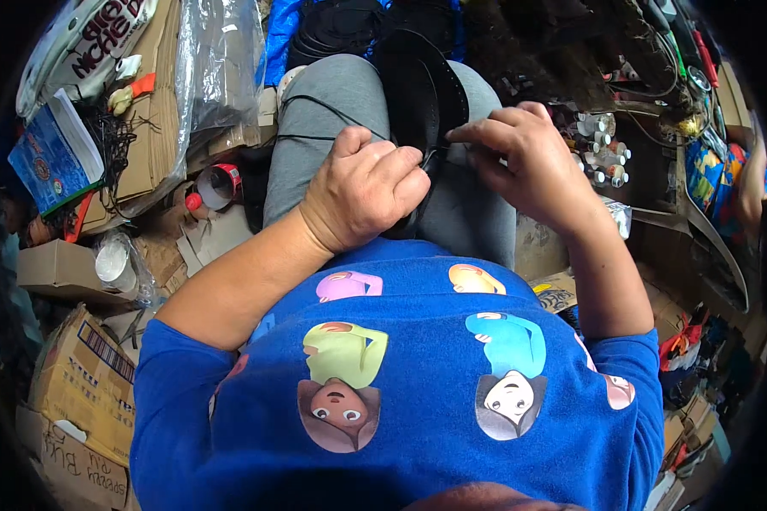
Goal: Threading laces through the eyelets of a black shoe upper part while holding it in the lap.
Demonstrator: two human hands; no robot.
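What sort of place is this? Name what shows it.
Likely a cluttered home craft workshop: both hands work black cord on a black leather piece in the lap, with cardboard boxes and small white bottles around.

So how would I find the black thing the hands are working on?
Start at the grey knees in the middle of the picture. The left hand and right hand meet over them, and the black strap curves up from between the hands. It is wide, flat and curved, with small holes along its edge, unlike the thin black cord lying across the knee beside it.
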